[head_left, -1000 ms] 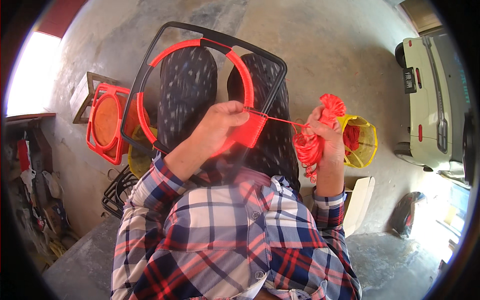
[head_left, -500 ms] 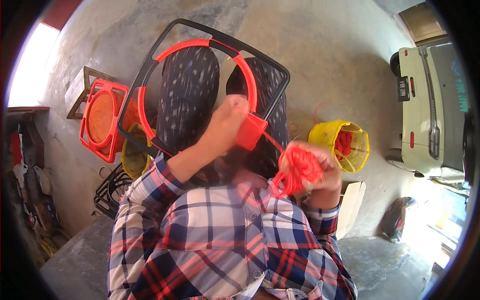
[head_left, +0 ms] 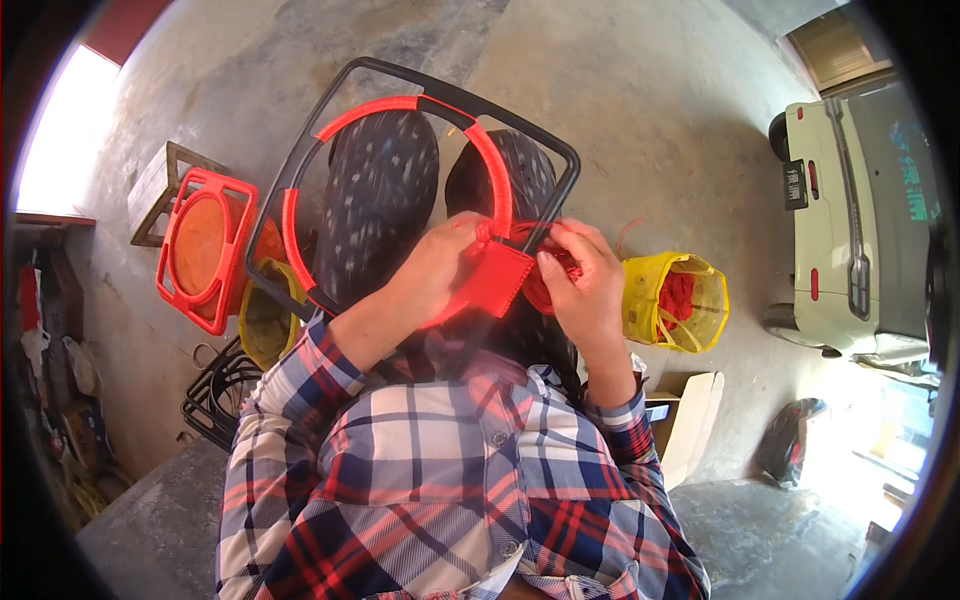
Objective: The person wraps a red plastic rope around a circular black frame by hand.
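Note:
Across my thighs lies a black frame [head_left: 500,107], a rounded rectangle around a ring partly covered in red cord wrapping [head_left: 490,165]. My left hand [head_left: 440,262] is closed on the ring at its lower right, beside a flat red woven panel [head_left: 495,278]. My right hand [head_left: 590,290] is just outside the frame's right bar, its thumb and fingers pinched on red cord [head_left: 540,288]. Part of that cord bundle is hidden behind the fingers and the frame. A strand runs between the hands by the wrapped edge.
On the left stand a red frame [head_left: 165,255] with an orange round centre, a wooden stool [head_left: 150,205], a yellow container [head_left: 262,325] and black frames [head_left: 212,400]. A yellow bag [head_left: 645,285] holding red cord is on the right, near an open cardboard box [head_left: 700,415]. A pale vehicle [head_left: 835,230] is parked beyond.
My right hand has moved up and left with the cord bundle, from beside my chest to the frame's right bar. The left hand stays by the ring.

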`<action>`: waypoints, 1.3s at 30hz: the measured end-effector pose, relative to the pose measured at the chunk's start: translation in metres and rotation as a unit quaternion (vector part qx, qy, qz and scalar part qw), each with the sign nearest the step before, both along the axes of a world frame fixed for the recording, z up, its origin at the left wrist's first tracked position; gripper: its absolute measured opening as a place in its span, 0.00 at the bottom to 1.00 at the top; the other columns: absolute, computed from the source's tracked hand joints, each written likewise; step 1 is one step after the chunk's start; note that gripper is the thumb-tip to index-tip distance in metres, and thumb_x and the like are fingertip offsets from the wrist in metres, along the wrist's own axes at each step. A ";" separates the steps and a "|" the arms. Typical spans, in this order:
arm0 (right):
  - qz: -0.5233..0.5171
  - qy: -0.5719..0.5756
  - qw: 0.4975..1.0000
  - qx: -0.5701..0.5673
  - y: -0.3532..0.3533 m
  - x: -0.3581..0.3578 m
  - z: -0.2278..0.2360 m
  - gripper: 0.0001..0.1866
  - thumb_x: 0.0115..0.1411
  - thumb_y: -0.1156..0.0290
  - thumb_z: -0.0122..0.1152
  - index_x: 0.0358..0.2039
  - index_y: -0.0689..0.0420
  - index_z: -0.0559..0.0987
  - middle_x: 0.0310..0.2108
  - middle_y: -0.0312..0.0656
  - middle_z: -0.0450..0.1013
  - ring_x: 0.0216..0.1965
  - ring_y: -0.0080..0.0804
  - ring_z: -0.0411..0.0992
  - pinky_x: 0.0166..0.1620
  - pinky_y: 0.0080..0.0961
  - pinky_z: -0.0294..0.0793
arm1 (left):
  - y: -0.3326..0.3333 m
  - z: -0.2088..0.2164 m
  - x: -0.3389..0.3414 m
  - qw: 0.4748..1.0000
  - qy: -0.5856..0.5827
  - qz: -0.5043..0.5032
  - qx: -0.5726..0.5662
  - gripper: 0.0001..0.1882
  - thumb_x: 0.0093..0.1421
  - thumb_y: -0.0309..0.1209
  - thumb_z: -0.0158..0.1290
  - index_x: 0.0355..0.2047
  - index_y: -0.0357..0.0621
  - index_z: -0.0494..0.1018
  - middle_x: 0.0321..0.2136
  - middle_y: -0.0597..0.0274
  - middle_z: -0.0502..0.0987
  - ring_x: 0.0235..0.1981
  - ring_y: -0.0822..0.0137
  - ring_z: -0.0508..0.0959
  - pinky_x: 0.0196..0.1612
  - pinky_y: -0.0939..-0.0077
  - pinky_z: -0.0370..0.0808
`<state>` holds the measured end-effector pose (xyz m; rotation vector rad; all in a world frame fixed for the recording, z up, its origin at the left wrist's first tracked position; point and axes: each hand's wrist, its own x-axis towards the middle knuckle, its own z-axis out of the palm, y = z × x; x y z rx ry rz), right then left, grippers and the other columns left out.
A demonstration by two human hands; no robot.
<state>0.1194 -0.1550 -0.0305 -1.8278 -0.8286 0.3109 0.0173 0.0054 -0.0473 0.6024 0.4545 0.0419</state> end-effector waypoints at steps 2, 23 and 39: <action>-0.058 -0.005 0.998 0.022 -0.004 -0.004 0.002 0.14 0.51 0.79 0.61 0.40 0.63 0.79 0.44 0.48 0.75 0.43 0.42 0.76 0.46 0.29 0.75 | 0.004 -0.013 0.000 0.999 0.027 0.001 0.043 0.14 0.69 0.36 0.39 0.46 0.41 0.69 0.39 0.61 0.76 0.39 0.69 0.77 0.46 0.70 0.76; 0.028 0.449 0.771 0.450 -0.042 0.033 0.003 0.16 0.55 0.70 0.58 0.44 0.59 0.74 0.52 0.52 0.69 0.52 0.45 0.68 0.54 0.42 0.69 | 0.006 -0.011 -0.012 0.924 0.005 0.052 0.379 0.11 0.66 0.36 0.46 0.33 0.41 0.70 0.25 0.72 0.65 0.19 0.81 0.60 0.22 0.85 0.57; 0.034 0.389 0.920 0.023 -0.020 0.034 -0.029 0.10 0.52 0.76 0.67 0.35 0.58 0.79 0.27 0.28 0.72 0.27 0.14 0.68 0.30 0.16 0.67 | 0.013 -0.012 0.002 0.998 0.018 -0.051 0.025 0.22 0.64 0.37 0.40 0.50 0.31 0.67 0.39 0.51 0.77 0.39 0.64 0.79 0.45 0.70 0.77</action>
